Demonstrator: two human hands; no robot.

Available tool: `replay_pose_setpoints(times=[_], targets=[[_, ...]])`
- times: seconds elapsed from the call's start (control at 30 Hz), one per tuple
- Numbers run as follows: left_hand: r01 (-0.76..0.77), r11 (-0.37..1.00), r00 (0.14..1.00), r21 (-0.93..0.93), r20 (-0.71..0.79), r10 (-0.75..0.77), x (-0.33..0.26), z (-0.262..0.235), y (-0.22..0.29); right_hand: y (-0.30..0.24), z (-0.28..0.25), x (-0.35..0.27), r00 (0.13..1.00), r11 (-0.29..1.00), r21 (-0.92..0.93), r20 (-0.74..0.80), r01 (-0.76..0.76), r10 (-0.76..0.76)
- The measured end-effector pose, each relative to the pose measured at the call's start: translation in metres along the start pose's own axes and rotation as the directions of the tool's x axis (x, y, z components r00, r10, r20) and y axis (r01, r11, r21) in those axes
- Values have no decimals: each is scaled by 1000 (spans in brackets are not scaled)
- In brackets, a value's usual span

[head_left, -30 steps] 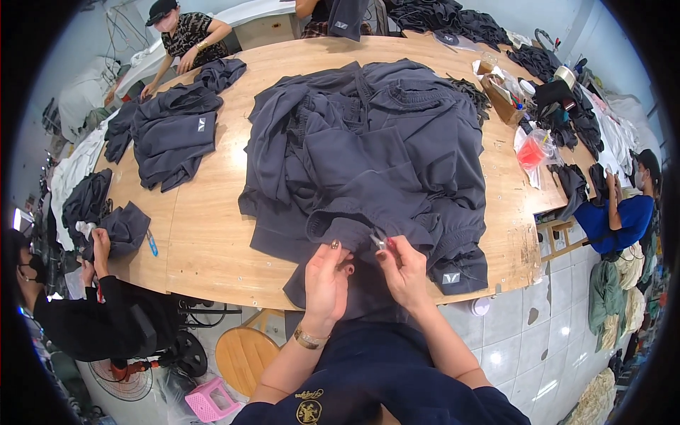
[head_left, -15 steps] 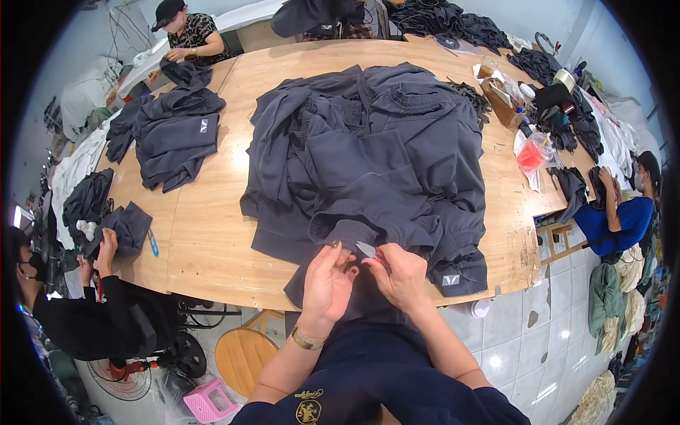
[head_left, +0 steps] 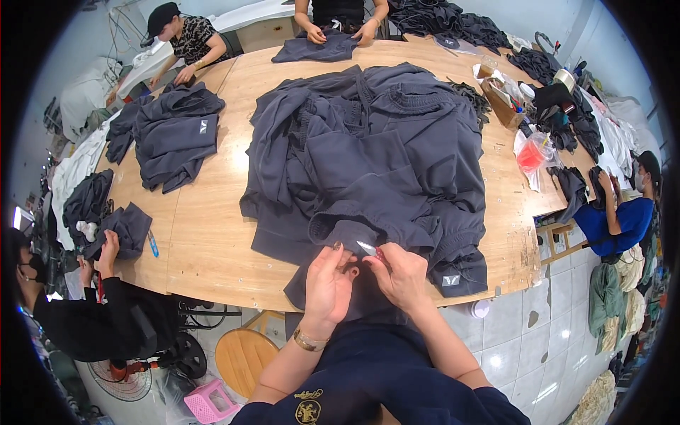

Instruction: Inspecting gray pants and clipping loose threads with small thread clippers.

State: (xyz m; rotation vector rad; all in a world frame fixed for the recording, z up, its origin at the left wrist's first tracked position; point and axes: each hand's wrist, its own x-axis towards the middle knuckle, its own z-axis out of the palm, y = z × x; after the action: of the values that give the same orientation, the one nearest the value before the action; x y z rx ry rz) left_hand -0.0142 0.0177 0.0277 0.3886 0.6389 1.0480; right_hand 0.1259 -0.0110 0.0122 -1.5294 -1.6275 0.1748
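Head view: right hand (head_left: 404, 275) closed around small red-handled, silver-bladed metal snips (head_left: 366, 248); their long axis slants forward-left, toward the dark grey, elastic-gathered cloth garment (head_left: 351, 230). Garment lies ahead of both hands; left hand (head_left: 329, 285), pinching its near edge, is nearer. Blade contact: cannot tell.

A pale wooden table (head_left: 212, 234) with a curved outline carries a broad, rumpled pile of dark grey garments (head_left: 382, 152) at its middle, partly draped over the near edge. On the left lie another dark garment (head_left: 173, 145) and, near the edge, a slim blue tool (head_left: 153, 243). To the right sit a brown box (head_left: 503, 106) and a clear plastic bag (head_left: 531, 154) with something red inside.
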Motion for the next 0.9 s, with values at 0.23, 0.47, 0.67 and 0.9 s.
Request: replay_pose_setpoints(times=[0.23,0.47,0.67,0.9], targets=[[-80,995,997,54,3,80,-1,2,-3,0,-5,0,999,999,40,36,-35,34],[-133,984,991,119,7,134,-1,5,-6,-1,-8,3,999,1000,10,38,2,-2],[-147,978,989,148,2,148,-1,6,-6,2,-7,3,1000,998,61,-8,15,-15],[-141,987,988,75,78,136,0,1,-4,4,2,7,995,964,267,-98,11,15]])
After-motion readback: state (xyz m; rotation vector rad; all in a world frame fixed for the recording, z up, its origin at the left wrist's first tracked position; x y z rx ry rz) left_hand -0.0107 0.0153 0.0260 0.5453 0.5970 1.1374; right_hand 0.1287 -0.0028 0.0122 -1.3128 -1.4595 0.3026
